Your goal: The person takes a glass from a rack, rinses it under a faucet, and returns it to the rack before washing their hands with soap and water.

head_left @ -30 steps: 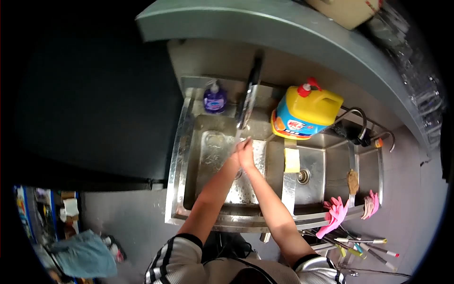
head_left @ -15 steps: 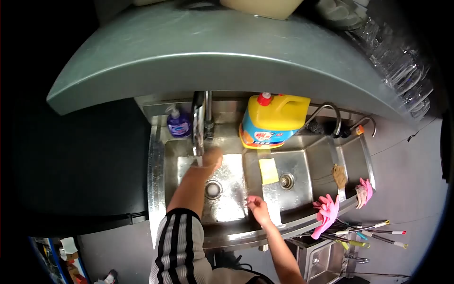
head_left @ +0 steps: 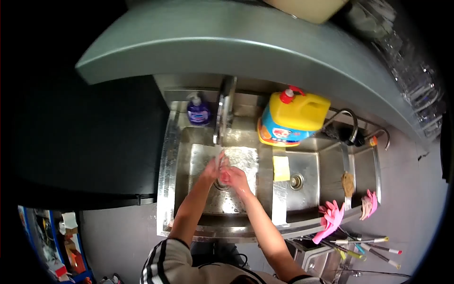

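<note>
Under the tall faucet [head_left: 221, 113], my left hand [head_left: 212, 169] is in the stream of water, its fingers blurred. Beside it and touching or nearly touching it is my right hand [head_left: 233, 177], palm turned partly up and also wet. Both are over the drain of the left basin [head_left: 198, 158]. Whether either hand holds anything is too blurred to tell. A purple soap bottle [head_left: 198, 111] stands behind the basin on the left. To the right of the faucet is a large yellow jug [head_left: 298, 116] with a red pump top.
A yellow cloth [head_left: 281, 168] lies on the divider beside the middle basin [head_left: 305, 163]. Pink gloves [head_left: 332, 215] hang over the front edge at the right, near a brown cloth [head_left: 347, 184]. A metal shelf [head_left: 246, 52] juts out above the sink.
My right hand has moved from the basin's right side to meet my left hand under the faucet. My left hand has come down a little. The view has shifted, and the jug's pump looks different.
</note>
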A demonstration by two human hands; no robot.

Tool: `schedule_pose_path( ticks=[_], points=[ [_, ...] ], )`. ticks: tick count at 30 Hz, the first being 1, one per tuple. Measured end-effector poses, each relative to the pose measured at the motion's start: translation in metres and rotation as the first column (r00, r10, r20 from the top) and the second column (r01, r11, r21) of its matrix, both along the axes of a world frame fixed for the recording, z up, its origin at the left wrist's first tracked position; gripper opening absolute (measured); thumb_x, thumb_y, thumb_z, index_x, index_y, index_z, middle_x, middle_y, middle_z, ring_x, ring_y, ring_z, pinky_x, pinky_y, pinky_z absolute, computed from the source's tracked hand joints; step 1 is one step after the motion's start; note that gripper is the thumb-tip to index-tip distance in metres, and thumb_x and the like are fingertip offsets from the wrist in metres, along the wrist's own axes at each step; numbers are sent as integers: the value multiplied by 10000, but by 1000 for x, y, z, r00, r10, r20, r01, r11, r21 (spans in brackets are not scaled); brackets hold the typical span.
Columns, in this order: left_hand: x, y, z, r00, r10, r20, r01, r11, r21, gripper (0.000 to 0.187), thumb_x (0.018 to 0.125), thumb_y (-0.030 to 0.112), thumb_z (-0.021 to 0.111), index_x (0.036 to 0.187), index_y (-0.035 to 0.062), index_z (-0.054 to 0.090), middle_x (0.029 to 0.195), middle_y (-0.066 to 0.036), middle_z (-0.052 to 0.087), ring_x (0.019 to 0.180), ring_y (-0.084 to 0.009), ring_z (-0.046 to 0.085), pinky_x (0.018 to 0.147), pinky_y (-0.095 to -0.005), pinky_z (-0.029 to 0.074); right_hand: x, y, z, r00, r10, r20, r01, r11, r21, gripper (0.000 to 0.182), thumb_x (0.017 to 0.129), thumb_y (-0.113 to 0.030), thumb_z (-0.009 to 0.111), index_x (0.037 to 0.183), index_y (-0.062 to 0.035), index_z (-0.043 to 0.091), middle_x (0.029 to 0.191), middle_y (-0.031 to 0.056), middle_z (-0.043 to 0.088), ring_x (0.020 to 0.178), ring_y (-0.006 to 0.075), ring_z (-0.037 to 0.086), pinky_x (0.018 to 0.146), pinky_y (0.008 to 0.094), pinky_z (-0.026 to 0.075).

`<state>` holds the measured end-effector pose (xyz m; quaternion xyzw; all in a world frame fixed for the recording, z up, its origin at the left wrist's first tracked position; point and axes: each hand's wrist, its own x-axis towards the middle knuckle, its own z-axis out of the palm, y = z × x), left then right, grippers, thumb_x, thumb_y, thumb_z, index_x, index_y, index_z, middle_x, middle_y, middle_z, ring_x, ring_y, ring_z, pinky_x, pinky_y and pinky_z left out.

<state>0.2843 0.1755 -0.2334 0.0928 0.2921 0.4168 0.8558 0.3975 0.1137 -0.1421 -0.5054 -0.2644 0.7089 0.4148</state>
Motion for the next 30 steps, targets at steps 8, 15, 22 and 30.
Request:
schedule_pose_path(
  ticks=[8,15,22,30],
  points=[
    [-92,-94,18,894,-274,-354,327,940,98,180,873,219,468,787,70,521,613,11,430,553,-92,415,514,-210,329,-82,125,-102,542,526,656,-806,548,226,174,804,-211,473,728,-68,536,539,27,395,474,146,423,463,262,384],
    [-123,-137,106,847,-222,-484,316,941,121,275,902,248,423,966,12,549,792,-67,571,784,-146,563,773,-259,442,-124,168,-90,-396,750,530,-691,137,-709,191,686,-250,633,637,-74,575,653,43,576,578,162,503,591,323,422],
    [-149,-188,99,983,-33,-180,55,991,119,290,908,205,374,948,-40,524,899,-144,561,823,-267,561,771,-399,452,-135,202,-132,-403,908,-111,-673,-377,-636,177,763,-261,579,747,-87,604,535,38,495,532,142,501,510,266,410],
    [-79,-122,77,-65,571,-818,365,777,513,178,851,148,462,959,34,546,919,-126,553,946,-304,499,834,-392,377,-100,101,-156,675,306,671,-484,870,90,149,762,-100,443,901,-90,495,651,58,519,529,183,489,485,296,393]
  ],
)
